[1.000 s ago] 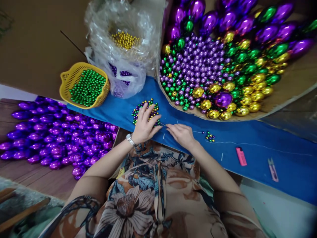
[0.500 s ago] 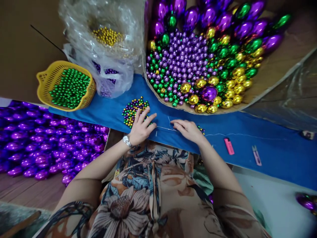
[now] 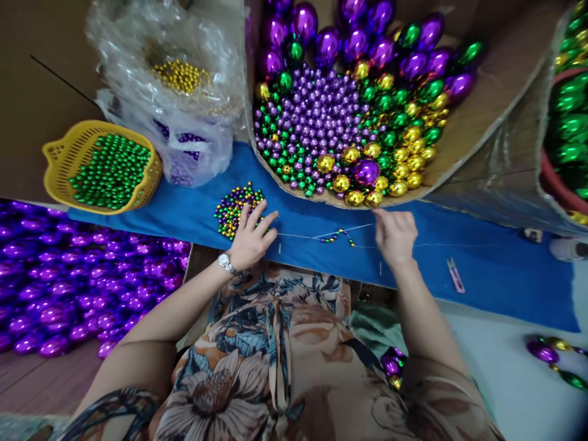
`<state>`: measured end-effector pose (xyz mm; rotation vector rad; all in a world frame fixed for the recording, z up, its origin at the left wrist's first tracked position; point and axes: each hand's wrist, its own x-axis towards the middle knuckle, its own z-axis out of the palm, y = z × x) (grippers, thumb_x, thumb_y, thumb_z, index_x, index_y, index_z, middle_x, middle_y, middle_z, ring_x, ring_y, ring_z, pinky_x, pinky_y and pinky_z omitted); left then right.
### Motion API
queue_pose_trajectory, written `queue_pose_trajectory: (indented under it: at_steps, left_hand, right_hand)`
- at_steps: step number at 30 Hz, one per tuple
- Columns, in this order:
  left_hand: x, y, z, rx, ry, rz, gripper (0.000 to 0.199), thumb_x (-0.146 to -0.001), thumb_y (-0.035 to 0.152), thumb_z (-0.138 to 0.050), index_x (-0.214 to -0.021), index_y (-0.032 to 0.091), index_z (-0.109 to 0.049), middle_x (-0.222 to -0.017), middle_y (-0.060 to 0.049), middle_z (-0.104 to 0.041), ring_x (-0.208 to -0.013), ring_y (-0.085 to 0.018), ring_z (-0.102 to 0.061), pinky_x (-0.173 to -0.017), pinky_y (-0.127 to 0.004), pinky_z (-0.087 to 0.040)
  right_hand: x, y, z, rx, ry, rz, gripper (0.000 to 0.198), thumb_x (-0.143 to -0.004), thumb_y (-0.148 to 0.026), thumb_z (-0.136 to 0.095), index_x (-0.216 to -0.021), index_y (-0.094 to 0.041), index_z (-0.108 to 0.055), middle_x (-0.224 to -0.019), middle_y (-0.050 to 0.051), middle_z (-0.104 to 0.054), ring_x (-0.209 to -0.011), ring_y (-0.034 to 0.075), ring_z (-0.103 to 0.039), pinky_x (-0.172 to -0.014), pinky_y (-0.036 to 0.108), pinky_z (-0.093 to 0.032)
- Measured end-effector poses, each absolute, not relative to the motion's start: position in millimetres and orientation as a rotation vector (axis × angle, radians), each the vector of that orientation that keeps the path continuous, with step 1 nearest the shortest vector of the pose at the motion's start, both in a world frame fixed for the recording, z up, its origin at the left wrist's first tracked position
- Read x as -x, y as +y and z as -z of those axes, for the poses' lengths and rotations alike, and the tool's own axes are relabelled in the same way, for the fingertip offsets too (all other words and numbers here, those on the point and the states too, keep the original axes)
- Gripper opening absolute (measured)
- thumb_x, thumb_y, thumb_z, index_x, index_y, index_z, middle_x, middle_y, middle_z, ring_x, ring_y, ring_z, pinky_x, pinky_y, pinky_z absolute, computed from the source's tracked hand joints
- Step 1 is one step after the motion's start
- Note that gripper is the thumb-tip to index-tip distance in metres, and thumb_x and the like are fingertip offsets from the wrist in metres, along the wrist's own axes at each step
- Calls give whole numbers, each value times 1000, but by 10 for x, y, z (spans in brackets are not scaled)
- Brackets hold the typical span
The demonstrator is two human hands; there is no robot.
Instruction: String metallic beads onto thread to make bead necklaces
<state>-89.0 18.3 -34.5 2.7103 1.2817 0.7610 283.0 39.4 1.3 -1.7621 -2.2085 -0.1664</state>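
My left hand point(image 3: 252, 237), wearing a wristwatch point(image 3: 226, 263), lies with fingers spread at the edge of a pile of small green, gold and purple beads point(image 3: 235, 201). A thin white thread point(image 3: 296, 235) runs rightward from beneath its fingertips. Several small beads point(image 3: 340, 232) sit on the thread on the blue cloth between my hands. My right hand point(image 3: 397, 237) is closed in a pinch on the thread, raised near the cardboard box's front edge; one stretch slants up to its fingertips. Thread snippers point(image 3: 455, 275) lie to the right of that hand.
A cardboard box point(image 3: 294, 191) of purple, green and gold beads stands behind the blue cloth point(image 3: 436, 233). To the left are a yellow basket point(image 3: 50, 174) of green beads and plastic bags point(image 3: 215, 116) of beads. Large purple beads point(image 3: 92, 275) fill the lower left.
My right hand has moved right and away from my body, drawing the thread out and uncovering the strung beads. The view has shifted right; the pink lighter no longer shows. My left hand stays by the pile.
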Motion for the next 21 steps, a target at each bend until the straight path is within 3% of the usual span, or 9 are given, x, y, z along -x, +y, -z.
queue_pose_trajectory:
  at_steps: [12, 16, 18, 21]
  left_hand:
    - [838, 215, 280, -2783, 1408, -735, 22, -90, 13, -45, -93, 20, -65, -137, -6, -55, -150, -27, -10, -119, -62, -18]
    - [815, 206, 237, -2751, 1375, -782, 20, -90, 13, -46, -93, 21, -65, -136, -6, -56, -150, -27, -14, -120, -60, -18]
    - [775, 192, 199, -2734, 1354, -793, 20, -91, 13, -47, -93, 21, -65, -137, -5, -55, -150, -26, -15, -120, -60, -17]
    - [715, 167, 122, -2763, 1336, -820, 16, -91, 15, -49, -93, 21, -64, -136, -6, -56, -149, -27, -18, -119, -60, -19]
  right_hand:
    - [-4069, 496, -16, 2123, -2031, 774, 49, -98, -38, -32, -93, -12, -73, -61, 8, -46, -61, 16, -24, -59, 34, -15]
    - [-3454, 351, -169, 2010, -2117, 746, 35, -95, -42, -46, -102, -18, -71, -74, 8, -58, -63, 14, -36, -57, 29, -20]
    - [-2899, 263, -234, 1775, -2276, 542, 27, -95, -33, -49, -111, -21, -68, -85, 6, -65, -73, 15, -48, -62, 27, -31]
    - [-2133, 201, -248, 1320, -2561, 178, 31, -95, -35, -53, -120, -21, -64, -103, 6, -68, -91, 16, -55, -78, 26, -41]
